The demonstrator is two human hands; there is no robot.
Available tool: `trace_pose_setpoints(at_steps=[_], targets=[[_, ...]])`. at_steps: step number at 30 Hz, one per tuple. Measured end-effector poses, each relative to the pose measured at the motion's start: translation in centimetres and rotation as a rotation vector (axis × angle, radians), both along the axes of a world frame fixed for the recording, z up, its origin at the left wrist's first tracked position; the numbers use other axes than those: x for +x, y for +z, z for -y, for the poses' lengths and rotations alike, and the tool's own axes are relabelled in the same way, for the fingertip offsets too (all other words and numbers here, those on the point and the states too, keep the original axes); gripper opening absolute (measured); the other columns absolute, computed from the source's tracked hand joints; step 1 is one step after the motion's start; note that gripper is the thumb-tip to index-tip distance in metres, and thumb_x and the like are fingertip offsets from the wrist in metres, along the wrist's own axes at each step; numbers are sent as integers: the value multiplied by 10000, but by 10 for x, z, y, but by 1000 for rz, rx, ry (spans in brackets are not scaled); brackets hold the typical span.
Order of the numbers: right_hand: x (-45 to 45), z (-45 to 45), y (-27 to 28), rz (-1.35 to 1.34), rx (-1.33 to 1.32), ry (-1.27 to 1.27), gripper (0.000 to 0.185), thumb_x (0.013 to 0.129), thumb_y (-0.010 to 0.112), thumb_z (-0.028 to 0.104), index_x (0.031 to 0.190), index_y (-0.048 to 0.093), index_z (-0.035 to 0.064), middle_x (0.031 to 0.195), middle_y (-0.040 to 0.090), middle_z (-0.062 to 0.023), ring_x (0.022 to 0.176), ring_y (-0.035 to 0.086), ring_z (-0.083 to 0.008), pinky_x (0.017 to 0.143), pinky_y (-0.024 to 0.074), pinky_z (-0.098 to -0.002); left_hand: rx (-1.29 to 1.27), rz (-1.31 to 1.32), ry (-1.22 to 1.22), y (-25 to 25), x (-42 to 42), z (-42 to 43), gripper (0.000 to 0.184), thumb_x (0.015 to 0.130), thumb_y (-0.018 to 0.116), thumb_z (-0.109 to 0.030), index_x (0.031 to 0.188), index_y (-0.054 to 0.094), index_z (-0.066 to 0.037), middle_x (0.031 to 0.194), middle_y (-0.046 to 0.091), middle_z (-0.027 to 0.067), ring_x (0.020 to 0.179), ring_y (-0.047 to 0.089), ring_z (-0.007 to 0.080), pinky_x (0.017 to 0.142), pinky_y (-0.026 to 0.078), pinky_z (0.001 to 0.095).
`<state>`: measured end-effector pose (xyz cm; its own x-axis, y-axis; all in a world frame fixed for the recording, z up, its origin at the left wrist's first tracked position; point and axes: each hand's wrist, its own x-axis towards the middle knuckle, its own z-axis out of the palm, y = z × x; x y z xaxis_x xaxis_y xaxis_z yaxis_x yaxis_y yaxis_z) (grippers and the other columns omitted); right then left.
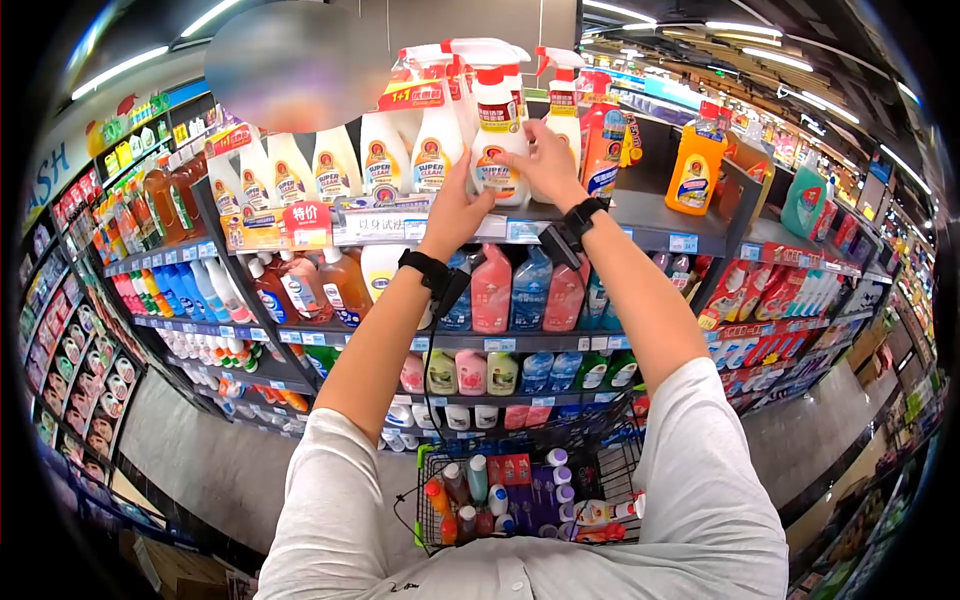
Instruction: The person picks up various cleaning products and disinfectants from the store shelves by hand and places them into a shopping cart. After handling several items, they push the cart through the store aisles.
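Observation:
Both my arms reach up to the top shelf. A white bottle with a red cap (497, 120) stands upright between my hands. My right hand (541, 163) is at its right side, fingers curled against it. At its lower left is my left hand (459, 208), with the fingers raised along the side and the thumb bent toward the front. White spray bottles with red triggers (562, 98) stand behind and to the right. To the left is a row of white Super Clean bottles (384, 150). Each wrist wears a black strap with a small device.
Below me a shopping cart (424, 500) holds several bottles and packages. An orange bottle (694, 165) stands farther right on the shelf (650, 238). Lower shelves carry pink and blue bottles (491, 290). Aisles run along both sides.

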<state>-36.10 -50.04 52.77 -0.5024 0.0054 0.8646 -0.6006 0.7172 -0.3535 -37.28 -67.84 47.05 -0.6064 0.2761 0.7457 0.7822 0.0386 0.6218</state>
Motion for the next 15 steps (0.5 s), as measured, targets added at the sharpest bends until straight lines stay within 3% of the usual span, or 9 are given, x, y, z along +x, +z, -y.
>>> trace_pose_setpoints(at_steps=[2,3,6,7,8,10,11,14,15], targets=[[26,5,9,-149,41,-101,581,686,801,364,1078,567,4,949,659,-153,847,657,-256,721,516,-345,-27,-213,122,11,22,3,699,814,650,-182,1406,319,-12,1295,489,197,804,627,208,707,511,284],[43,4,13,-106,-7,-24,588,687,801,369,1087,568,7,952,661,-146,852,660,-243,717,520,-338,-76,-232,201,18,34,5,705,820,676,-231,1414,333,-68,1285,508,163,735,614,179,663,505,282],[115,4,18,11,-2,116,579,692,805,373,1086,581,14,942,670,-103,840,664,-182,696,528,-296,-192,-241,195,30,70,18,544,815,699,-245,1266,487,-28,976,663,125,613,571,153,609,479,278],[133,1,8,103,-11,186,554,711,794,352,1097,580,16,956,667,-101,837,662,-174,694,528,-294,-168,-196,-24,20,79,19,498,814,703,-240,1220,512,-23,913,666,108,607,571,135,593,472,274],[152,-3,-7,197,-26,256,530,731,783,331,1108,579,19,971,664,-99,834,660,-167,691,527,-292,-134,-140,-242,8,89,21,454,812,707,-235,1173,536,-18,850,668,91,600,571,117,577,464,270],[183,-17,-45,184,5,419,486,773,756,289,1142,571,33,1001,663,-82,800,657,-143,663,526,-278,-387,-54,-348,-19,121,27,407,817,702,-192,1150,543,-20,778,634,57,611,574,72,537,438,237],[211,-25,-60,489,-91,475,465,809,729,271,1175,556,41,1034,654,-66,843,639,-120,698,522,-271,-411,31,-430,-49,132,23,413,811,706,-192,1152,542,-24,765,629,54,611,575,83,537,439,246],[259,-63,-149,958,-117,633,495,814,722,179,1238,509,38,1139,603,-67,995,583,-135,855,489,-293,-624,10,-587,-143,161,5,461,777,730,-212,1163,538,-51,766,628,83,622,606,168,562,460,294],[276,-73,-180,1069,-90,646,515,806,726,146,1254,499,35,1168,591,-73,1032,569,-146,891,481,-300,-889,155,-530,-170,173,1,483,756,738,-241,1165,539,-78,834,639,129,687,636,263,606,478,338]])
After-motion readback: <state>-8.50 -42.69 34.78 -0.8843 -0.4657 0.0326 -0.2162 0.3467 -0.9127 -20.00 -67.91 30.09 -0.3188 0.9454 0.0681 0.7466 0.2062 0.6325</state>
